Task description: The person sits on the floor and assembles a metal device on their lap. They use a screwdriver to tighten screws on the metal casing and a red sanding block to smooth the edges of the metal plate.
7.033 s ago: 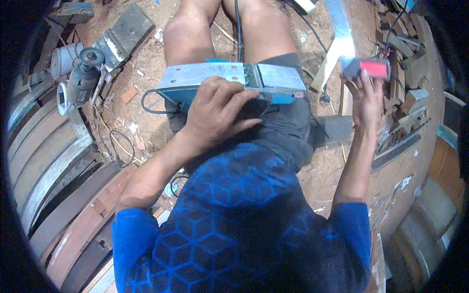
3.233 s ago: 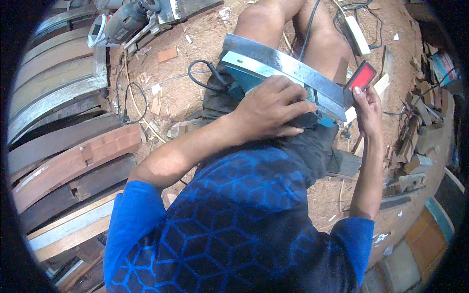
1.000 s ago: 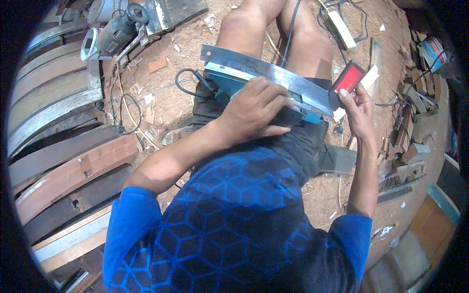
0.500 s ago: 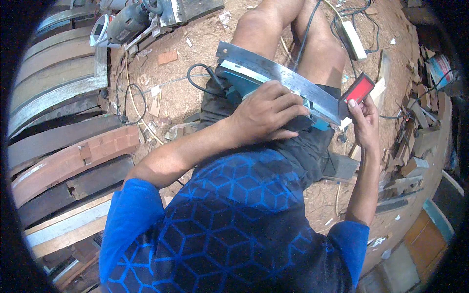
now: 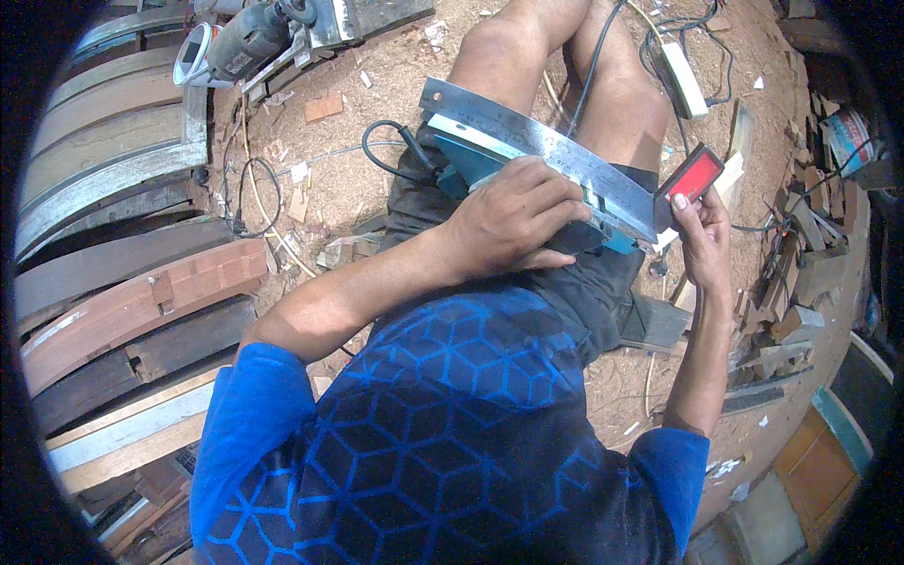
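A teal electric hand planer (image 5: pixel 471 163) rests on my lap, turned on its side, its black cord looping out at the left. My left hand (image 5: pixel 518 215) is closed over the planer's body, fingers bent around it. Along the planer's far edge lies the wide steel blade (image 5: pixel 537 141) of a try square. The square's dark stock with a red face (image 5: pixel 692 181) is pinched between the thumb and fingers of my right hand (image 5: pixel 704 231). Parts of the planer under my left hand are hidden.
Stacked timber pieces (image 5: pixel 141 292) line the left side. An angle grinder (image 5: pixel 247 45) lies by a white bucket (image 5: pixel 191 56) at the far left. A white power strip (image 5: pixel 683 80) and cables lie beyond my knees on the sawdust-covered ground. Wood offcuts (image 5: pixel 800 325) are heaped at the right.
Almost nothing differs. The try square and planer stay together in my hands, with only a very slight shift of the square to the right.
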`<state>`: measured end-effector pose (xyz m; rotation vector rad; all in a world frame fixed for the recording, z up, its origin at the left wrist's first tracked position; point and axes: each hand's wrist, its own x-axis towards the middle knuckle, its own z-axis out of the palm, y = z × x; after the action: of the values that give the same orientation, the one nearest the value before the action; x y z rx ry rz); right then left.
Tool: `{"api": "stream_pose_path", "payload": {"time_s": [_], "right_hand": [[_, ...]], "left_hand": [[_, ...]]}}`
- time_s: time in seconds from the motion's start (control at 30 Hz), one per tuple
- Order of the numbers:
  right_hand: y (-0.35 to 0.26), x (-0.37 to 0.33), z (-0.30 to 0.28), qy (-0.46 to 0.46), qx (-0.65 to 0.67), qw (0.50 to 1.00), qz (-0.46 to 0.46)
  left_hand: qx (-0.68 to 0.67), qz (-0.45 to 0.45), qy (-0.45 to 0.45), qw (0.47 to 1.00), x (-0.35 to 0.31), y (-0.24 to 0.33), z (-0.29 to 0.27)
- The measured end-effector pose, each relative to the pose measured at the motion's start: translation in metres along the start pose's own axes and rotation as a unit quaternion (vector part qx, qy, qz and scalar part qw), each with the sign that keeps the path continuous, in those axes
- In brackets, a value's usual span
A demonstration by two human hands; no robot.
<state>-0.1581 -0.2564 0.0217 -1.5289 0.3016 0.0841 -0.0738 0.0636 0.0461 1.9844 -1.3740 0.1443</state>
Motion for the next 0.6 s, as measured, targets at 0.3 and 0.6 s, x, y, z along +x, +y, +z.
{"api": "stream_pose_path", "payload": {"time_s": [0.3,0.6], "right_hand": [[-0.0009,-0.0006,0.0016,0.006,-0.006,1.000,-0.003],[-0.0033,-0.0004,0.0042,0.007,0.031,0.999,0.009]], "left_hand": [[0.000,0.000,-0.005,1.000,-0.0004,0.0001,0.0002],[0.011,-0.004,0.001,1.000,-0.0031,-0.0007,0.0021]]}}
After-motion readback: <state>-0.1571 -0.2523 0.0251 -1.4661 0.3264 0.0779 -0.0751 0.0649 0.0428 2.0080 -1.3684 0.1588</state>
